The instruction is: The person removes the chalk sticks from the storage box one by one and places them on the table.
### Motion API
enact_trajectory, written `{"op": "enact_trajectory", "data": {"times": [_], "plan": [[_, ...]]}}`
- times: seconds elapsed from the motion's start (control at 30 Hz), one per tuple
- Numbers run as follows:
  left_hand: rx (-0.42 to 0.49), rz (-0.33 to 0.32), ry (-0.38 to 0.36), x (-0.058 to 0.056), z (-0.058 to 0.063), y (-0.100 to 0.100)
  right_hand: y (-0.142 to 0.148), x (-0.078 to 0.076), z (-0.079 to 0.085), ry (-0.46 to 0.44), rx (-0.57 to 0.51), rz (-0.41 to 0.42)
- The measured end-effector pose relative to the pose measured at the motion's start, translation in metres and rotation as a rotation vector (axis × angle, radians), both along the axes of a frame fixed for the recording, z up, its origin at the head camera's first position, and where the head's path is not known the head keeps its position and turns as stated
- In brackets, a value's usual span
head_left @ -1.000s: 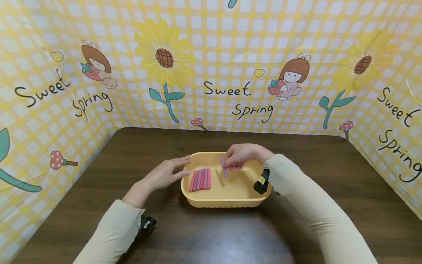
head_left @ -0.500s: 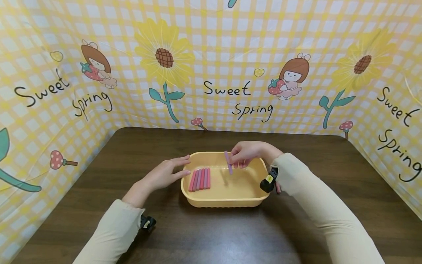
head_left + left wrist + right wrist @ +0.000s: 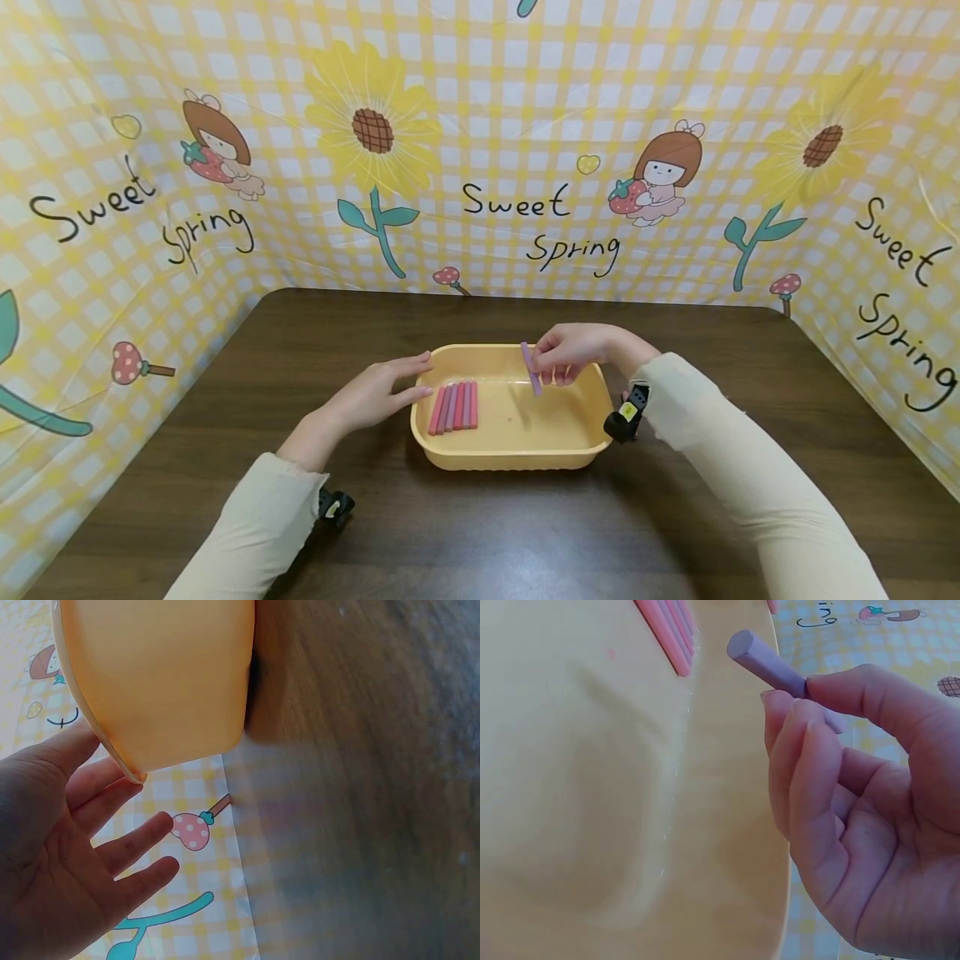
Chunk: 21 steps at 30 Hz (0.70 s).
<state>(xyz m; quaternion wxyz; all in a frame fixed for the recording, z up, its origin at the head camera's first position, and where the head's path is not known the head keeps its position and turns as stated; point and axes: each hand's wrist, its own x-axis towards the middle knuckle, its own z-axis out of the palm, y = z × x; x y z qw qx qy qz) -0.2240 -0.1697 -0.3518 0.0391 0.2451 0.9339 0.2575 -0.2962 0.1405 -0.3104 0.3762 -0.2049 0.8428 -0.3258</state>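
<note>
My right hand (image 3: 577, 350) pinches a purple chalk stick (image 3: 769, 666) between thumb and fingertips. It holds the stick tilted over the back part of a yellow plastic tray (image 3: 525, 455), with a shadow on the tray floor below. Several pink and purple chalk sticks (image 3: 453, 408) lie side by side along the tray's left end. At that same end, my left hand (image 3: 371, 392) touches the rim. Its fingers are spread and fairly straight in the left wrist view, fingertips right at the tray's edge (image 3: 82, 709).
The tray stands on a dark brown wooden table (image 3: 360, 325). Behind and at the sides hangs a yellow checked cloth (image 3: 517, 100) with printed flowers. Black wrist cameras are strapped to the left wrist (image 3: 335, 508) and the right wrist (image 3: 627, 415).
My right hand has moved right with the purple chalk stick, away from the row, lifting slightly at first. The left hand and the row of sticks have stayed in place.
</note>
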Motion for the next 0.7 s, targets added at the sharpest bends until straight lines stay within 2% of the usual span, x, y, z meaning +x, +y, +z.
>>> {"op": "enact_trajectory", "data": {"times": [0.4,0.7], "plan": [[0.007,-0.005,-0.002,0.0,0.0,0.0,0.018,0.004,-0.005,-0.032,-0.036,-0.035],[0.003,0.0,-0.004,-0.001,-0.001,0.0,0.03,0.009,-0.005,-0.013,-0.065,-0.046]]}}
